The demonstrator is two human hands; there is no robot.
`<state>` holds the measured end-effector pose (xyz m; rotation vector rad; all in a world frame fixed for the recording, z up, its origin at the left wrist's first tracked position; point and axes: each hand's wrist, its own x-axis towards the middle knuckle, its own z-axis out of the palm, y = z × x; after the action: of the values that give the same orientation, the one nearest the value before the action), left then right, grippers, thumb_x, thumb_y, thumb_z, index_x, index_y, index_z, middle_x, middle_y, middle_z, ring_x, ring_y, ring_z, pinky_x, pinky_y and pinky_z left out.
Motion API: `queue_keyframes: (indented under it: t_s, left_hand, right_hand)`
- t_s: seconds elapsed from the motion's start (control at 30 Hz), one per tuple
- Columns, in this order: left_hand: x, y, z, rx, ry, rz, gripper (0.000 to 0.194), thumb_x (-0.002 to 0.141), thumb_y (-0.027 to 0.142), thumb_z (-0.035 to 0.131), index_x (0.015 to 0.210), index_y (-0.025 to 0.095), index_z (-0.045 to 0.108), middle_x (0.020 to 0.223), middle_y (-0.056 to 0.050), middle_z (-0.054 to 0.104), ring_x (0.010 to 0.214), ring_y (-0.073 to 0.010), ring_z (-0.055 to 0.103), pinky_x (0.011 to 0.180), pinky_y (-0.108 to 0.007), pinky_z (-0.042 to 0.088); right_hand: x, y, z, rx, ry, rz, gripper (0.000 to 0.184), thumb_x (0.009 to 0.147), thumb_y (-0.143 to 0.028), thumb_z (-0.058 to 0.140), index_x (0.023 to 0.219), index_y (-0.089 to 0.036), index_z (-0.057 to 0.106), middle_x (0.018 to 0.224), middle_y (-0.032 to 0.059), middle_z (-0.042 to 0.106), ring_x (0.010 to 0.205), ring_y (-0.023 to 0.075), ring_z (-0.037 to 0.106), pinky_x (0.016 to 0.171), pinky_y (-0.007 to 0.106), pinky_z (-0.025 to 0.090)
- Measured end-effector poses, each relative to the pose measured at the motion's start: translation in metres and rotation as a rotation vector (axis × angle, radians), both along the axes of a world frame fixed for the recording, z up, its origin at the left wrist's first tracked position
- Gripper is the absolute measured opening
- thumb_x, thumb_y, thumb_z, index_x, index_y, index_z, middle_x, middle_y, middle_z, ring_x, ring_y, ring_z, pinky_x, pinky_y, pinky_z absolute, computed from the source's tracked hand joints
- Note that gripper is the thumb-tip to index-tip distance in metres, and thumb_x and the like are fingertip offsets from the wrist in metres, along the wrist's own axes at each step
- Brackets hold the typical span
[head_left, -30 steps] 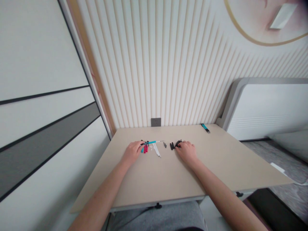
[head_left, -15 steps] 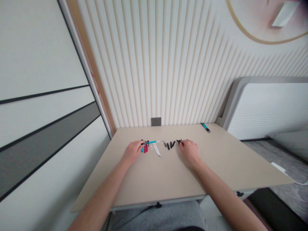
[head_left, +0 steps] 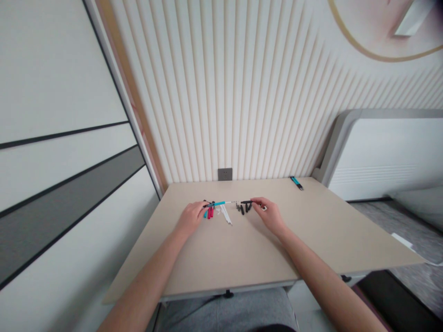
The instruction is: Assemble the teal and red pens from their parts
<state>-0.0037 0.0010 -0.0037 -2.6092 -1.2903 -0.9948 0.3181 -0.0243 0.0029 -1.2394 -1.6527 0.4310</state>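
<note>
Pinched in my left hand (head_left: 191, 218) is a blue pen barrel (head_left: 219, 203), held level, with a white refill sticking out of its right end. My right hand (head_left: 271, 216) grips a black pen piece (head_left: 246, 202) that points left toward the refill tip; a small gap separates them. More black pen pieces (head_left: 242, 210) lie on the table below that hand. Small grey parts, perhaps springs (head_left: 238, 208), are beside them. Near my left fingers lie red pen barrels (head_left: 210, 213), partly covered by the hand, and white refills (head_left: 226, 215).
Everything lies on a beige table (head_left: 221, 253). Blue and black pens (head_left: 296, 183) rest at its back right, near the ribbed wall. A dark socket (head_left: 224, 174) is on that wall. A white cabinet (head_left: 69, 203) stands on the left, a bed headboard (head_left: 380, 157) on the right.
My right hand has picked up a black pen piece from the table and brought it left, closer to the refill tip. The left hand and blue barrel stay almost still.
</note>
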Motion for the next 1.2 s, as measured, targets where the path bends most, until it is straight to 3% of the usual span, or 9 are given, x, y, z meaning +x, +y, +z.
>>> queue_keyframes:
  t_s: [0.37, 0.7, 1.03, 1.2]
  left_hand:
    - [0.004, -0.003, 0.004, 0.000, 0.002, -0.045, 0.023, 0.098, 0.031, 0.041, 0.109, 0.021, 0.060, 0.100, -0.006, 0.070, 0.091, -0.0196, 0.065, 0.081, -0.034, 0.048]
    - [0.006, -0.005, 0.004, 0.018, 0.049, -0.092, 0.025, 0.100, 0.033, 0.039, 0.109, 0.021, 0.060, 0.097, -0.006, 0.070, 0.089, -0.0199, 0.064, 0.081, -0.035, 0.047]
    - [0.013, -0.011, 0.008, 0.022, 0.118, -0.194, 0.028, 0.100, 0.034, 0.040, 0.111, 0.021, 0.062, 0.096, -0.007, 0.069, 0.087, -0.0192, 0.063, 0.083, -0.035, 0.046]
    - [0.016, -0.011, 0.008, 0.044, 0.126, -0.217, 0.027, 0.099, 0.033, 0.043, 0.112, 0.021, 0.063, 0.092, -0.006, 0.069, 0.086, -0.0193, 0.063, 0.081, -0.035, 0.047]
  right_hand:
    - [-0.002, 0.000, -0.002, 0.000, 0.006, 0.009, 0.029, 0.086, -0.040, 0.054, 0.097, -0.019, 0.071, 0.087, 0.0073, 0.072, 0.075, 0.0193, 0.061, 0.071, 0.032, 0.047]
    - [-0.010, -0.005, -0.004, -0.032, 0.030, 0.104, 0.023, 0.084, -0.035, 0.058, 0.095, -0.021, 0.071, 0.094, 0.0064, 0.073, 0.080, 0.0191, 0.062, 0.075, 0.032, 0.046]
    - [-0.018, -0.008, -0.008, -0.134, 0.066, 0.195, 0.028, 0.082, -0.042, 0.062, 0.095, -0.020, 0.074, 0.092, 0.0065, 0.073, 0.078, 0.0193, 0.061, 0.073, 0.031, 0.047]
    - [-0.018, -0.006, -0.012, -0.202, 0.004, 0.168, 0.041, 0.090, -0.047, 0.049, 0.075, -0.016, 0.072, 0.070, 0.0043, 0.068, 0.066, 0.0170, 0.058, 0.062, 0.027, 0.042]
